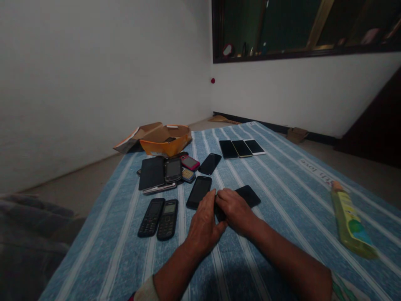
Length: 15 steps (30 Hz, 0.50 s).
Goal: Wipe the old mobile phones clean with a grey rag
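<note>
Touching phone (220, 214), hands (203, 223) close, bare cloth (290, 213) rightward

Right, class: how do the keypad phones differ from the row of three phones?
The keypad phones have buttons below small screens; the row of three shows large dark screens. The keypad phones lie nearer the camera; the row of three lies farther off. In both, phones lie side by side on the striped cloth.
</note>
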Motion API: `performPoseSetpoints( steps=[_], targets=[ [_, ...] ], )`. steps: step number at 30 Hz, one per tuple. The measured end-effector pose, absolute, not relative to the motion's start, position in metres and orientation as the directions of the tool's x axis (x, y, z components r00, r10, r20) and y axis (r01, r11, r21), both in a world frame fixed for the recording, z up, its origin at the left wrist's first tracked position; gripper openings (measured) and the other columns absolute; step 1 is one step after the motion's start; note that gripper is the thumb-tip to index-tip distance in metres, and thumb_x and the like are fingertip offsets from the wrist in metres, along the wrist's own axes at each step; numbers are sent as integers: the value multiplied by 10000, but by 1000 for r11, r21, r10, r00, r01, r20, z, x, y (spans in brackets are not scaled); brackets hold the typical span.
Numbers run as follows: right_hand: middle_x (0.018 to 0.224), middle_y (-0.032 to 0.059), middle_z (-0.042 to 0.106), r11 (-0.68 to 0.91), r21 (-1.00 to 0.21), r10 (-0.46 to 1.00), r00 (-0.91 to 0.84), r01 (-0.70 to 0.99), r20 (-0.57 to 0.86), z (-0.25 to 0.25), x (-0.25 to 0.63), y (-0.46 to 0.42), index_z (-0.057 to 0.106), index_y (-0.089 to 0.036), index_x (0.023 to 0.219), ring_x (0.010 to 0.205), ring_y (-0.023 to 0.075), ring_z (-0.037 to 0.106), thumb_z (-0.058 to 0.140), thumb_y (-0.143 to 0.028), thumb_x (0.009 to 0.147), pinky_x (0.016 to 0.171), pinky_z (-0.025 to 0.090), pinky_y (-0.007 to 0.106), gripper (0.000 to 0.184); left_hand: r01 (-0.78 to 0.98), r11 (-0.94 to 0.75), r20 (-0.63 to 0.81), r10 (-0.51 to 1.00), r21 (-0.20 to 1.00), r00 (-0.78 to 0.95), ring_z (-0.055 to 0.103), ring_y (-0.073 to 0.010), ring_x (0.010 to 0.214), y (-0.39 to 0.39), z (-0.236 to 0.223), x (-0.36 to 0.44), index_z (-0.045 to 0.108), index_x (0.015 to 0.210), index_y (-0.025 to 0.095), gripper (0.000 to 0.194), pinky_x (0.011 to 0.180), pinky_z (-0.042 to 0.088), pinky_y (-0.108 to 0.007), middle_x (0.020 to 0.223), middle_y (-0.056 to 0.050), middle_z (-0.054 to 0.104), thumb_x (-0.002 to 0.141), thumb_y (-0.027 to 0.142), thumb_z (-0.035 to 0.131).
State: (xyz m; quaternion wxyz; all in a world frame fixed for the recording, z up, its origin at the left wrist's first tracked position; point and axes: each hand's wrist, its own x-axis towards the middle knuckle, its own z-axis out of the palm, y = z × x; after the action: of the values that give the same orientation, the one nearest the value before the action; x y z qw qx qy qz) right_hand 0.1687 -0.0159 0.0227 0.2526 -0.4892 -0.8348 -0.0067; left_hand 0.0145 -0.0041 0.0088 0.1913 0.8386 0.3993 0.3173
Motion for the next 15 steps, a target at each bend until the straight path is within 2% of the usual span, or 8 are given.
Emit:
performPoseSetpoints(
  steps=[6, 11, 15],
  targets=[
    [1055, 110, 633, 606, -254, 757, -447, 754, 477, 22, 162, -19, 628, -133, 1143, 1008, 241, 532, 528, -142, 948, 861, 457, 361, 220, 559, -600, 363, 796, 573, 484, 440, -354, 1355, -4, 12, 14, 292, 1444, 133, 778, 1082, 402, -580, 1448, -227, 461, 752, 223, 636],
    [952, 103, 626, 463, -199, 850, -368, 864, 377, 27, 174, -14, 668, -126, 995, 922, 234, 534, 493, -110, 949, 813, 447, 357, 181, 580, -582, 335, 809, 571, 483, 455, -347, 1341, -5, 13, 15, 302, 1440, 146, 803, 1076, 410, -574, 1431, -204, 485, 717, 193, 649],
    [991, 113, 629, 330, -158, 912, -272, 931, 306, 28, 195, -7, 678, -126, 930, 958, 235, 528, 461, -48, 926, 841, 413, 342, 231, 604, -563, 296, 821, 564, 489, 476, -348, 1313, -6, 15, 15, 320, 1434, 157, 821, 1069, 413, -575, 1414, -187, 499, 691, 176, 668]
  ],
)
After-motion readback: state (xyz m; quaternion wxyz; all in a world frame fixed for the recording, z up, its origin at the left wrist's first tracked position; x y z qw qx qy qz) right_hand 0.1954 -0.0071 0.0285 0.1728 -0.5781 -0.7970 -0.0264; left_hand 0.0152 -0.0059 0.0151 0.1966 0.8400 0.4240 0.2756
